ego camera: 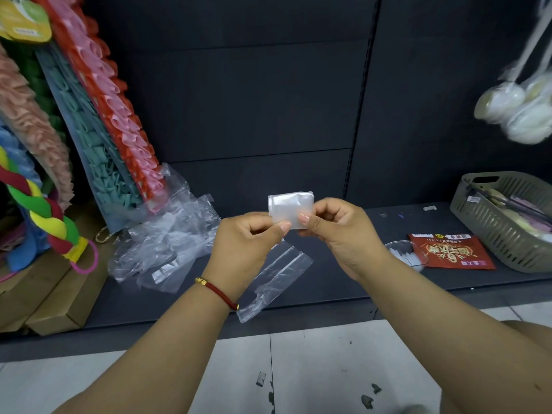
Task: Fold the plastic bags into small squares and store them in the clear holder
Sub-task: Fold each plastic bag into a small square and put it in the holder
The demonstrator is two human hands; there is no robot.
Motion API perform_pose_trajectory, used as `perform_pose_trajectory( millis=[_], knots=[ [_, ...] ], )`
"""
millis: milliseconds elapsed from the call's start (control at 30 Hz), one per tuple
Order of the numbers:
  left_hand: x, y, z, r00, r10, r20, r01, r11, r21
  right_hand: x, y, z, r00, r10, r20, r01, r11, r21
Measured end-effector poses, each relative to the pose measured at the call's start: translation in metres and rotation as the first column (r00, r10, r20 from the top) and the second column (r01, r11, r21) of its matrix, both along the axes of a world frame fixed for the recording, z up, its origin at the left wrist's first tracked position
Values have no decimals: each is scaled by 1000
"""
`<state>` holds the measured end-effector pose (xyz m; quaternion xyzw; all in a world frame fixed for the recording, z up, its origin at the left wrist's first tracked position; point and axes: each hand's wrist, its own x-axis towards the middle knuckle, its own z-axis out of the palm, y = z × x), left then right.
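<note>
**Folded bag pinched between both hands above the dark shelf**

At far left, colourful ruffled and braided hanging goods [44,162] lean against the dark grey shelf [343,264], with brown cardboard boxes [53,300] beneath them. Just right of these lies a loose heap of crumpled clear plastic bags [161,243] on the shelf surface.

The left hand [245,240], with a red cord bracelet [216,292] at its wrist, has its fingers curled and pinches the lower left edge of a small, whitish folded plastic bag [290,207] between thumb and fingertips. Below the hands, a flattened clear plastic bag [274,282] lies diagonally on the shelf, its lower end reaching the front edge.

The right hand [337,231] is likewise curled, thumb and fingers pinching the folded bag's right edge; the bag is held upright in the air, clear of the shelf.

Further right, a round clear plastic holder [403,253] sits on the shelf with white folded pieces inside, touching a red printed packet [448,251]. Beside that stands a grey-green slatted plastic basket [490,228], and pale round packaged items [516,112] hang above.
</note>
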<state>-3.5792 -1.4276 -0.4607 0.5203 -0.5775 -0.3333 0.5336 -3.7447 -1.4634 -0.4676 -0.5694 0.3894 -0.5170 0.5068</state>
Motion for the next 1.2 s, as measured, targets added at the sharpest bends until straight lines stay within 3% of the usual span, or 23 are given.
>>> perform_pose_trajectory(
  millis=[100, 200, 333, 400, 467, 567, 700, 767, 933, 1200],
  knots=[
    [-6, 4, 2, 983, -38, -177, 48, 998, 48, -1, 1, -1, 1000, -20, -1, 20, 1000, -13],
    [-9, 4, 1, 950, 36, -310, -14, 997, 72, -1, 3, -1, 998, -27, -48, 26, 999, -28],
    [-13, 4, -3, 972, 75, -223, -72, 997, 19, 4, 7, 4, 1000, 17, 9, -18, 995, 98],
    [-20, 8, -3, 981, 71, -181, -74, 997, -11, 5, 9, 7, 995, 1, -101, 13, 990, 142],
    [-27, 11, -4, 984, 56, -171, -59, 998, -13, 6, 11, 7, 977, -83, -197, 100, 992, 77],
    [-36, 14, -6, 986, 54, -159, -54, 999, 6, 6, 14, 5, 950, -224, -220, 216, 975, -57],
    [-52, 9, -2, 916, 120, -383, -64, 986, 155, 2, 20, 5, 901, -294, -319, 253, 953, -164],
    [-61, 7, -2, 940, 123, -319, -71, 983, 170, 2, 27, 4, 876, -311, -368, 253, 947, -197],
    [-85, 7, -5, 970, 222, -98, -224, 975, -9, -9, 40, 1, 857, -367, -361, 306, 927, -214],
    [-135, 0, -3, 984, 103, -148, -115, 991, -72, -48, 52, 9, 862, -476, -172, 457, 878, -142]
  ],
)
